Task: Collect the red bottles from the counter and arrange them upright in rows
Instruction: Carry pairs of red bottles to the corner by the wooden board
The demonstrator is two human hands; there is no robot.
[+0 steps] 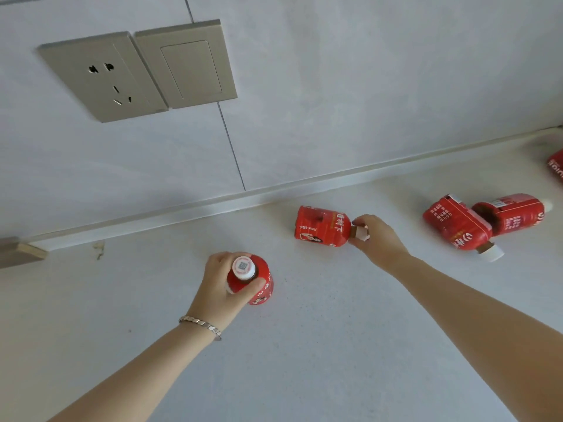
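Observation:
My left hand (221,283) grips an upright red bottle (260,284) with a white cap, standing on the white counter (304,345). My right hand (377,239) pinches the white cap of a second red bottle (321,226) that lies on its side near the back wall. Two more red bottles lie farther right: one (455,226) points its cap toward me, the other (515,213) lies across behind it, touching it. A further red bottle (556,167) shows only partly at the right edge.
The counter meets a grey tiled wall along a raised strip (213,204). A wall socket (100,76) and a switch plate (187,63) sit on the wall at upper left. A small wooden block (21,252) lies at the left edge.

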